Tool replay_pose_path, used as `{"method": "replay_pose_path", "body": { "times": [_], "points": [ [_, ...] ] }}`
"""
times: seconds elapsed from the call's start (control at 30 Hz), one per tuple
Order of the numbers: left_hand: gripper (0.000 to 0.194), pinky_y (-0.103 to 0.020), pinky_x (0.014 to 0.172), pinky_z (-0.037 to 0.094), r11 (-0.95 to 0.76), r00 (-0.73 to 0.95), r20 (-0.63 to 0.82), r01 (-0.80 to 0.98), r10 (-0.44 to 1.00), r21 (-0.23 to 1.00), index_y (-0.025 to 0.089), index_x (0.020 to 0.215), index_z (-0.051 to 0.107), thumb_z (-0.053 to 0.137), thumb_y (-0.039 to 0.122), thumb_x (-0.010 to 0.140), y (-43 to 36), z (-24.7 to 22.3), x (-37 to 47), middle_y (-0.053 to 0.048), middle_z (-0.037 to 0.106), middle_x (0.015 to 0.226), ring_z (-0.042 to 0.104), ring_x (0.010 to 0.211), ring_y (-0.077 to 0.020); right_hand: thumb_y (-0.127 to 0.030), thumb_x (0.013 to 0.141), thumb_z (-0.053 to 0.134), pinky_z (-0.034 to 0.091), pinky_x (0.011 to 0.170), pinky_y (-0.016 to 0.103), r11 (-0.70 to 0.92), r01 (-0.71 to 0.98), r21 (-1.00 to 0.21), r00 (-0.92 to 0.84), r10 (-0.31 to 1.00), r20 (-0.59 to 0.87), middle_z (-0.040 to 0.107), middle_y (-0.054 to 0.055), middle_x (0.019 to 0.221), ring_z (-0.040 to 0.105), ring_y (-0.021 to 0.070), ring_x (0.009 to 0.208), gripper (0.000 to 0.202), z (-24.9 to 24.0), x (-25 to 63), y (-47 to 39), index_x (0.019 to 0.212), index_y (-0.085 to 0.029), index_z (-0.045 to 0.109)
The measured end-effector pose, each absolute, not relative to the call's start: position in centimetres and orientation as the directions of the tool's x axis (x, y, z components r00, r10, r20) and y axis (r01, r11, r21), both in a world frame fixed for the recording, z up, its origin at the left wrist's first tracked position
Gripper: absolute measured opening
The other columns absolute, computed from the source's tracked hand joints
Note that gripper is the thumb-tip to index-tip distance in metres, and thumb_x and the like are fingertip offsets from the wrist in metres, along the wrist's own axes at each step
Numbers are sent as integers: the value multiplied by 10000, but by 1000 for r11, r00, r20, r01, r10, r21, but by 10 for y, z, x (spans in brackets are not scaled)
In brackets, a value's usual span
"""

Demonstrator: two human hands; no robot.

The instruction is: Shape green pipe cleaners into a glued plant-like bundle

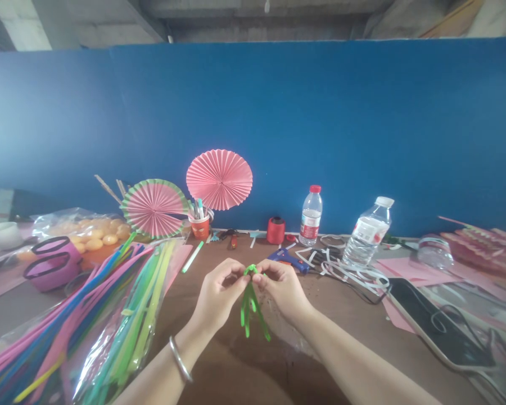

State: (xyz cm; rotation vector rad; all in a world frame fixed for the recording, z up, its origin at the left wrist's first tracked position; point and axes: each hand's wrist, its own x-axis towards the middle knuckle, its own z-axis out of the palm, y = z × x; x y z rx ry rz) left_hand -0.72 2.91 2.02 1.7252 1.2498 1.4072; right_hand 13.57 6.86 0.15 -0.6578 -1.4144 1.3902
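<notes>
Both hands meet above the middle of the brown table, pinching a bundle of bright green pipe cleaners (251, 306). My left hand (223, 289), with a silver bangle on its wrist, grips the top of the bundle from the left between thumb and fingers. From the right, my right hand (283, 286) pinches the same looped top part. Several green strands hang down below the fingers, slightly spread. The fingertips partly hide the looped top.
At left lie plastic-wrapped pipe cleaners (122, 332) in many colours. Pink paper fans (219, 180) stand behind, by a red cup of markers (199, 227). A blue glue gun (289, 259), water bottles (311, 216), tangled white strips and a phone (438, 323) lie at right.
</notes>
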Motion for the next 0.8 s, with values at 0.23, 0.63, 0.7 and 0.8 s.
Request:
{"method": "replay_pose_path", "body": {
  "times": [0.23,0.63,0.7,0.8],
  "points": [
    [123,-246,652,392,-296,231,293,-23,928,955,168,778,527,476,261,839,27,22,-4,6,525,708,501,680,-128,-296,669,704,263,449,190,-104,-469,-877,-544,816,194,497,-35,527,389,66,460,200,-3,137,70,672,-156,561],
    [130,-215,586,339,-176,199,205,-154,958,972,153,734,549,552,268,794,28,18,-5,18,502,671,450,625,-101,-259,675,684,306,505,195,-233,-528,-817,-552,825,121,522,-20,606,409,69,504,175,6,137,65,630,-146,558],
    [154,-224,590,353,-105,154,139,-211,978,972,149,702,563,570,283,777,29,17,-5,13,523,663,467,617,-104,-284,677,687,291,491,195,-165,-465,-870,-514,850,114,519,-27,578,396,66,488,193,7,139,67,629,-149,558],
    [174,-231,587,362,-43,101,73,-268,992,962,144,660,582,611,295,742,31,15,-6,13,541,625,471,586,-101,-306,648,715,259,466,191,-98,-383,-918,-480,871,107,503,-36,542,381,61,476,223,8,141,71,624,-144,563]
  ]
}}
